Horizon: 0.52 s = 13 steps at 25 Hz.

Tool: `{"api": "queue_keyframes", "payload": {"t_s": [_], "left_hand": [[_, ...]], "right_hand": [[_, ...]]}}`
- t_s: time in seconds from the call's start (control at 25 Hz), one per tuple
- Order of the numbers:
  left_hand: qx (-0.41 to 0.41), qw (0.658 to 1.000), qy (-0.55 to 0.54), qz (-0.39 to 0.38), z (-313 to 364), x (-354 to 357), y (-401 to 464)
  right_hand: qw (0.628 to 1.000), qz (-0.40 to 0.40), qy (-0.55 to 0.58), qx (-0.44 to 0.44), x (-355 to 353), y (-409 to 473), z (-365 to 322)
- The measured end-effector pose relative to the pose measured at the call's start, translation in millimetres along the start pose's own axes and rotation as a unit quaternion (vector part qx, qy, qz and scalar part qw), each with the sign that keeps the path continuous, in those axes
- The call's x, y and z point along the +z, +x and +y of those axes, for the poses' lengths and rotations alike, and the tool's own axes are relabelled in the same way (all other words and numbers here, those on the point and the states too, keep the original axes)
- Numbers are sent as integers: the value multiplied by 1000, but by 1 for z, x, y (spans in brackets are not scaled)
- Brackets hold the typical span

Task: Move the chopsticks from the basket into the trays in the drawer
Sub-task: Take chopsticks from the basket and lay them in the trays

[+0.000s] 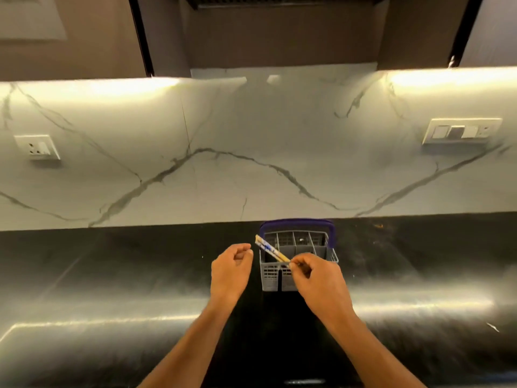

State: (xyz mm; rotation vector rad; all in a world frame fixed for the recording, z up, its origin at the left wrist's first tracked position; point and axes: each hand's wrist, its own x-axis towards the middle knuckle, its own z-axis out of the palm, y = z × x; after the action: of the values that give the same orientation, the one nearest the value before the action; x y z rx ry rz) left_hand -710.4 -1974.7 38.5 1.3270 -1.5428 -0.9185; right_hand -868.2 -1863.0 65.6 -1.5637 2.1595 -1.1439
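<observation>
A grey plastic cutlery basket [321, 242] with a blue handle stands on the black countertop against the marble wall. Chopsticks [270, 251], pale wood with blue and white patterned tops, slant up to the left over the basket's front left corner. My right hand [316, 278] pinches their lower end in front of the basket. My left hand [232, 268] hovers just left of the basket, fingers curled loosely, holding nothing and not touching the chopsticks. The drawer and its trays are out of view.
The glossy black countertop [112, 275] stretches left and right with bright reflections. Behind it rises a white marble backsplash [251, 163] with a socket [37, 147] at left and a switch plate [461, 131] at right. Dark cabinets hang overhead.
</observation>
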Motion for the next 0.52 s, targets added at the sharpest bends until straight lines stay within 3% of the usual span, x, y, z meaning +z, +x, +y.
{"api": "queue_keyframes", "payload": {"t_s": [0.24,0.52], "left_hand": [[-24,973,214,-82,19,13,80],[-117,952,249,-135,40,43,112]], "right_hand": [[999,-13,3,30,1,13,15],[996,-2,15,83,-4,6,57]]}}
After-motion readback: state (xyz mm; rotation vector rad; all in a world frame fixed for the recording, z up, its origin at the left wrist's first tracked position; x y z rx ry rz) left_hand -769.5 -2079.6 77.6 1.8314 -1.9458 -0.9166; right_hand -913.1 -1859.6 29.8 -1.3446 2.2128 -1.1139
